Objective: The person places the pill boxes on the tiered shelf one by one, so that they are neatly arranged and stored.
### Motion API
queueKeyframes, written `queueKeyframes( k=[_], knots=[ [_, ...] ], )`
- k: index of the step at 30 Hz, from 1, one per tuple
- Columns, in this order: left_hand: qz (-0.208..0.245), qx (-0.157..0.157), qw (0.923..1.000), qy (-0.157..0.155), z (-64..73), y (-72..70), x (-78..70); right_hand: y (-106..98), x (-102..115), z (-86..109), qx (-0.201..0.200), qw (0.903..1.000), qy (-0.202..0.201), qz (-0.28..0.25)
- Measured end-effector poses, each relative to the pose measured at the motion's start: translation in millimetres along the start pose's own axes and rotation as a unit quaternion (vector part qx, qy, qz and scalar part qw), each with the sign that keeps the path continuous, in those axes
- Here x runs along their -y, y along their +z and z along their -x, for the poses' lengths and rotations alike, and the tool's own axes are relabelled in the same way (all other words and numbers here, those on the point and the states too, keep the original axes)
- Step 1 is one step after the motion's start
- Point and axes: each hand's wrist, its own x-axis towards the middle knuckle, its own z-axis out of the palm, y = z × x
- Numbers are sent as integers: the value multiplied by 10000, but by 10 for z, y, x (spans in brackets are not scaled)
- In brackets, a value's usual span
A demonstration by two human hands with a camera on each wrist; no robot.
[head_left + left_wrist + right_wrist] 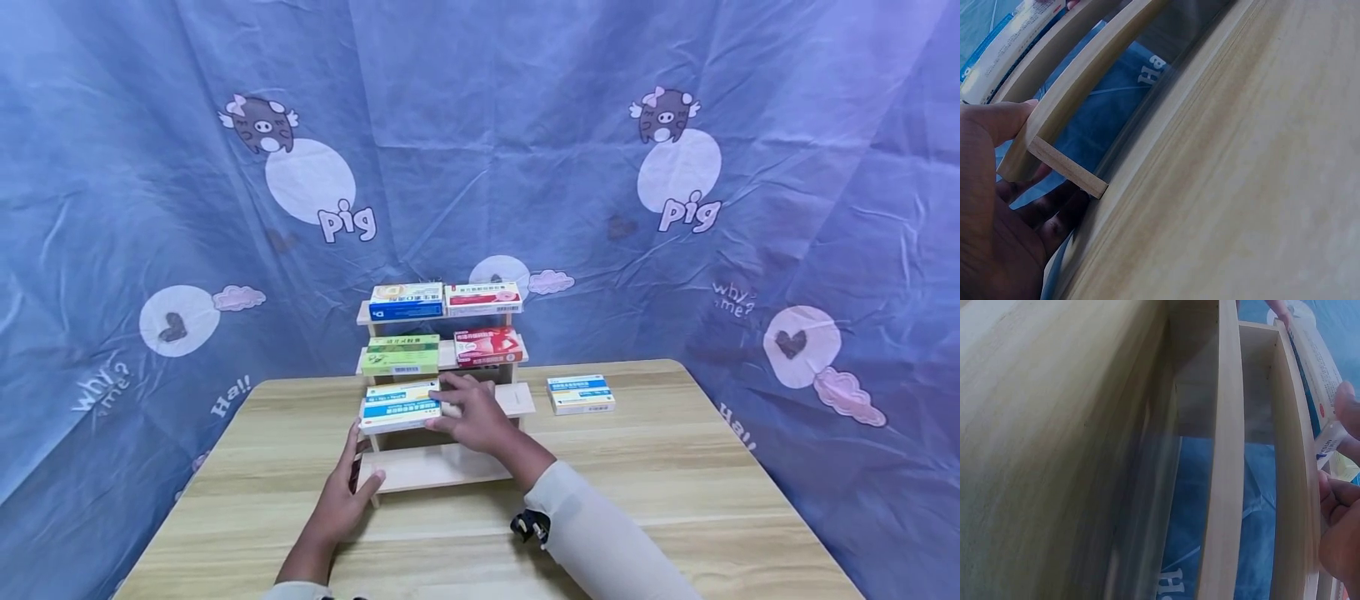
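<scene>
A four-step wooden display rack [442, 468] stands on the table. On its second step from the bottom, at the left, lies a blue, white and yellow medicine box [397, 410]. My right hand [476, 414] holds this box by its right end, fingers over the top and thumb at the front edge. With my left hand [341, 498] I grip the left end of the lowest step; in the left wrist view the thumb [1007, 119] lies on that board, with fingers beside the rack's leg [1069, 167]. The right wrist view shows the box [1317, 372] along the step's edge.
Higher up are a green box [401, 356], a red-pink box [487, 346], a blue-and-white box [407, 302] and a red-and-white box [483, 299]. Another blue-and-white medicine box [581, 394] lies on the table [660, 483] right of the rack. A blue curtain [480, 167] hangs behind.
</scene>
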Motion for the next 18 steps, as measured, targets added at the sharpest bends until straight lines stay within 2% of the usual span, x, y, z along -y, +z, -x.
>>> queueKeyframes(
  k=[13, 18],
  knots=[
    [53, 5, 10000, 1, 5, 2, 16, 22, -101, -21, 110, 9999, -47, 58],
    [7, 10, 10000, -9, 2, -1, 7, 28, -147, -31, -7, 9992, -274, 304]
  ],
)
